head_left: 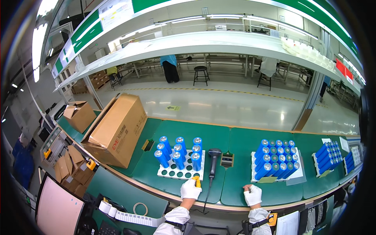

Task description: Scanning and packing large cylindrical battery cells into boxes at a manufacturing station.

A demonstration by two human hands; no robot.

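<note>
My left hand, in a white glove, is at the near edge of a white holed tray. Its fingers are closed around a small yellow thing whose kind I cannot make out. Several blue cylindrical battery cells stand in that tray in three columns, with bare holes in the near row. Right of the tray, a black handheld barcode scanner lies with its cable running toward me. My right hand, gloved with bare fingertips, rests curled at the table's near edge, with nothing visible in it.
A fuller tray of blue cells stands to the right, with more trays beyond. A big cardboard box is at the left. A label roll and a tape ring lie on the lower left desk. A white shelf spans above.
</note>
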